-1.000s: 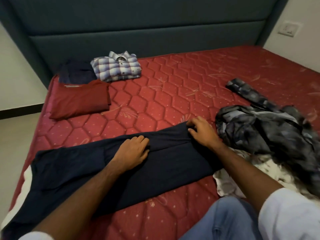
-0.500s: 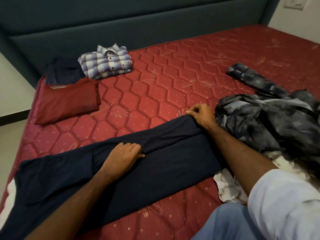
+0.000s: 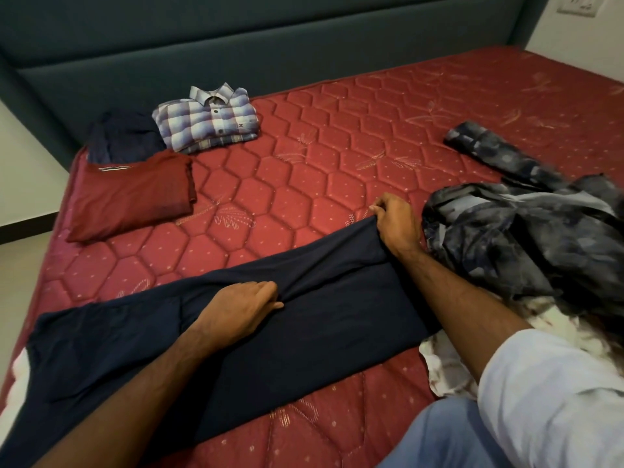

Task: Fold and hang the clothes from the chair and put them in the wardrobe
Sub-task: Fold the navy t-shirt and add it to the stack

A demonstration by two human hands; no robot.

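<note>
Navy trousers [image 3: 304, 332] lie on the mattress [image 3: 337, 157]; right hand [image 3: 398, 228] still pinches the hem, left hand [image 3: 243, 307] still presses flat.

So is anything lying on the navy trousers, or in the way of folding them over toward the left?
Nothing visible does. Only the left hand, pressing mid-length, and the right hand, gripping the far end, are on the navy trousers. The patterned clothes pile lies beside their right end; the folded maroon shirt sits well apart.
</note>
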